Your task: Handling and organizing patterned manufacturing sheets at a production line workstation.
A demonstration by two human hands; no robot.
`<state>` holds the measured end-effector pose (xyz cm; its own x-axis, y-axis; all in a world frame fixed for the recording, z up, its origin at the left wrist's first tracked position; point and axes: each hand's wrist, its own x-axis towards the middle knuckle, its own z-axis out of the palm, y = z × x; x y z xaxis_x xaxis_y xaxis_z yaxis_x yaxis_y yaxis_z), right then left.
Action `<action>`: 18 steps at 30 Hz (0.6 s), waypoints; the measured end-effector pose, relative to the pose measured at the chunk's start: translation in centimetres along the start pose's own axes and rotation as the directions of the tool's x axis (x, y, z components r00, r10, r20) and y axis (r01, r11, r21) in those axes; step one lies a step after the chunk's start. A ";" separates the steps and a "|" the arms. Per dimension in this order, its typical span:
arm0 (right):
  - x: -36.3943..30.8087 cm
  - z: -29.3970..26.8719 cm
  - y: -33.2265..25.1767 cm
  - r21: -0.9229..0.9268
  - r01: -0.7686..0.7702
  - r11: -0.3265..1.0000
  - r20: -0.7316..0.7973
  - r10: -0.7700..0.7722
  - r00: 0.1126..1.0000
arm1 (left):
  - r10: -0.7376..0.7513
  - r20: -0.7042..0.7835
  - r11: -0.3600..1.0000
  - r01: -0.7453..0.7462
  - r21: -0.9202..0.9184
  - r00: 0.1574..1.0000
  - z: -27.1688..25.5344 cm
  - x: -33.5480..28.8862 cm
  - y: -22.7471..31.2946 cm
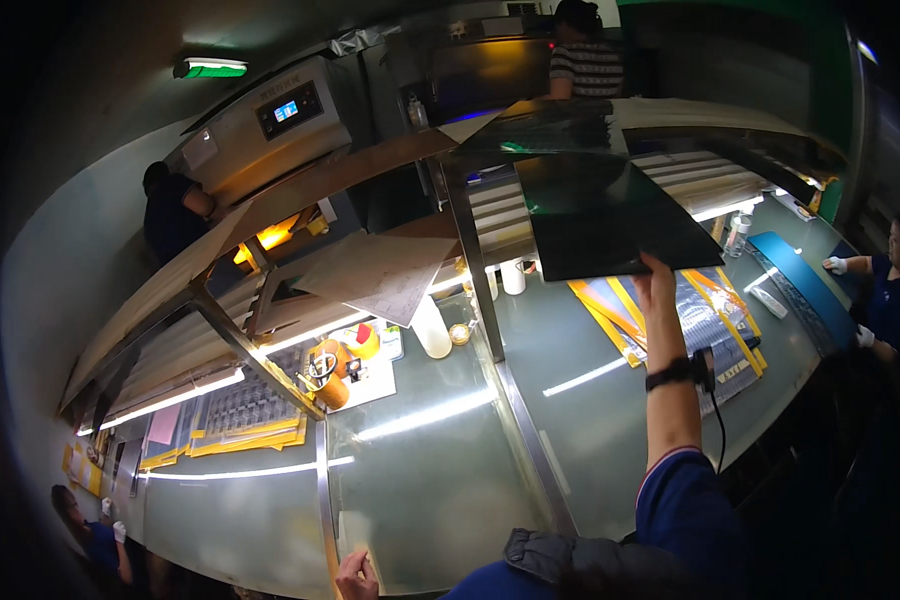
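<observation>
Dark characters run across the front of the metal-clad machine [255,135] at the back, above its small lit screen [287,110]; the screen's figures are too small for me to read. Fine print marks the yellow-edged film sheets [710,325] on the bench [430,500] too, but it blurs.

The glossy black panel [620,225] is up above those sheets, its near edge running left to right and its body stretching away toward the dark stack [555,128] on the upper shelf. Which side is longer I can't tell — it lies too foreshortened.

The right hand [656,285] is clamped on the panel's near edge, arm outstretched, a black strap [678,373] on the wrist. The left hand [358,577] hangs low by the bench's near edge, fingers curled — whether they close on anything, I can't tell.
</observation>
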<state>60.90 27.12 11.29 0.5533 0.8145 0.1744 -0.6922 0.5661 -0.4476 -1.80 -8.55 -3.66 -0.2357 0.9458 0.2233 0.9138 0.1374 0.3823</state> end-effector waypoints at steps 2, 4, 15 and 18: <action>-6.5 -1.5 -1.9 0.042 -0.008 0.999 0.071 0.005 0.997 | -0.107 0.063 0.994 0.106 0.020 0.992 -0.9 0.2 0.1; -17.1 -0.5 -6.2 0.013 0.069 0.998 0.070 -0.070 0.995 | -0.146 0.012 0.962 0.145 -0.229 0.989 -2.0 0.5 0.9; -51.0 0.0 -17.1 -0.199 0.263 0.944 -0.181 -0.300 0.937 | 0.720 0.485 0.177 0.545 -0.819 0.495 -5.1 1.9 14.4; -58.7 0.8 -15.9 -0.172 0.218 0.961 -0.202 -0.251 0.947 | 0.936 0.343 0.036 0.945 -0.326 0.083 -7.5 -3.2 15.6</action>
<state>39.01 -29.59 8.90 0.7914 0.6031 0.1000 -0.4647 0.6998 -0.5425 10.73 -11.59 8.31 0.9489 0.3080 0.0692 -0.2981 0.8024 0.5170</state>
